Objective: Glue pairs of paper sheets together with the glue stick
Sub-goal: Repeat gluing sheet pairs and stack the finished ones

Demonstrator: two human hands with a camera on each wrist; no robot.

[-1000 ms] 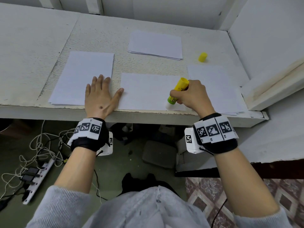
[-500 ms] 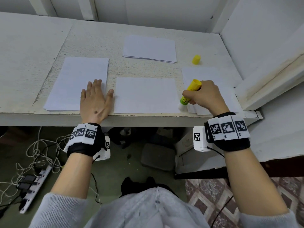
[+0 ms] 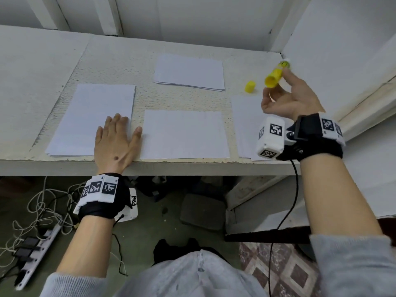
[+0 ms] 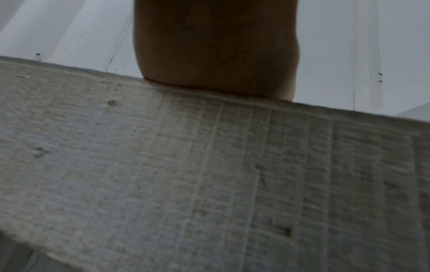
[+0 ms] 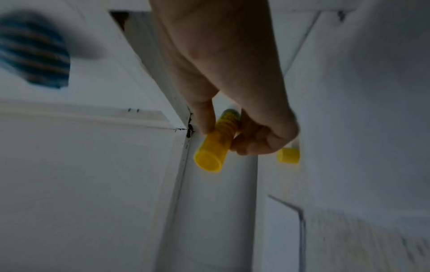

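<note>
Above the surface's right edge the right hand pinches the uncapped glue stick; left hand flat near the front edge beside the centre sheet; probably between gluing and laying a second sheet on.

The desk is seen as rough, matt, white-painted board, its front edge coarsely textured. The sheets are smooth matt paper. The glue stick and its cap are made of smooth, slightly glossy yellow plastic.
</note>
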